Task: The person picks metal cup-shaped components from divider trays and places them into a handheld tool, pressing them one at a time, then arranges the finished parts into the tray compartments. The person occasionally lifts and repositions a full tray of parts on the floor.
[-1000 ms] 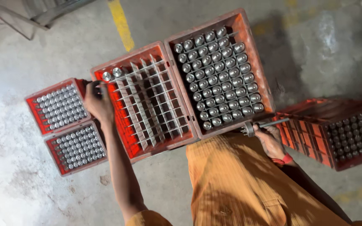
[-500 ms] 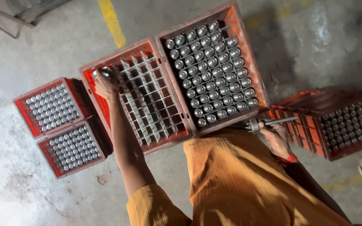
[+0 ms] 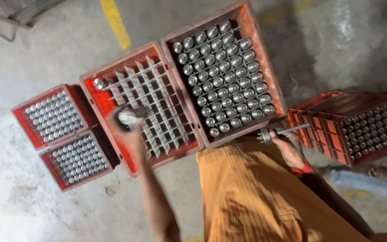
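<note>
My left hand (image 3: pixel 131 134) is shut on a short silver metal cylinder (image 3: pixel 127 118) and is blurred, over the left side of a red crate (image 3: pixel 117 62) with grey grid dividers. One more silver cylinder (image 3: pixel 98 83) stands in that crate's far left cell; the other cells look empty. Beside it, a second red crate (image 3: pixel 266 60) is filled with several rows of upright cylinders. At that crate's near right corner, my right hand (image 3: pixel 290 150) grips a thin metal rod tool (image 3: pixel 283 131) with a toothed head.
Two small red trays (image 3: pixel 52 115) (image 3: pixel 78 159) packed with small metal pieces lie on the concrete floor at the left. A red crate (image 3: pixel 363 127) lies tipped on its side at the right. A yellow floor line (image 3: pixel 115 22) runs at the back. Another person's leg (image 3: pixel 368 186) shows at lower right.
My left hand has moved from the divided crate's far left corner toward its near left side and now holds a cylinder. My right hand has stayed on the rod tool.
</note>
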The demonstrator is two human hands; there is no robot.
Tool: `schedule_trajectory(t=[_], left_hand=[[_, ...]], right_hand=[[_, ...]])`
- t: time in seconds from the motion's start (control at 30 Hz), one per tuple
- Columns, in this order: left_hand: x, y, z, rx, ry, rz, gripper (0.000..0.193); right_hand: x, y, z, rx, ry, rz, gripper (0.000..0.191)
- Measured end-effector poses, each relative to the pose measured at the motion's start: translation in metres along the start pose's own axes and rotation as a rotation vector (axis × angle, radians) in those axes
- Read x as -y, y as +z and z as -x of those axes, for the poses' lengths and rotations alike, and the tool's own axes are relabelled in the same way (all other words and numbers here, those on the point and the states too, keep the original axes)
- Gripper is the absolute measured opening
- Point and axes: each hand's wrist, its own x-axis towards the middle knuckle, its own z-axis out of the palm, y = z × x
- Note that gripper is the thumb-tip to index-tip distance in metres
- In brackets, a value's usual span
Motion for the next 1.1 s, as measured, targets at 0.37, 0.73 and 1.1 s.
schedule_trajectory(t=[0.37, 0.73, 1.1], left_hand=[[-0.129, 0.125, 0.175, 0.637, -0.587, -0.116, 0.034], [-0.152, 0.144, 0.171, 0.758, -0.351, -0.262, 0.037], [-0.124, 0.165, 0.173, 0.959, -0.163, -0.235, 0.048]], right_hand=[[0.121, 0.093, 0.001, 0.467, -0.115, 0.163, 0.018], [0.132, 0.073, 0.000, 0.570, -0.230, 0.257, 0.016], [0.104, 0.044, -0.014, 0.623, -0.447, 0.290, 0.025]])
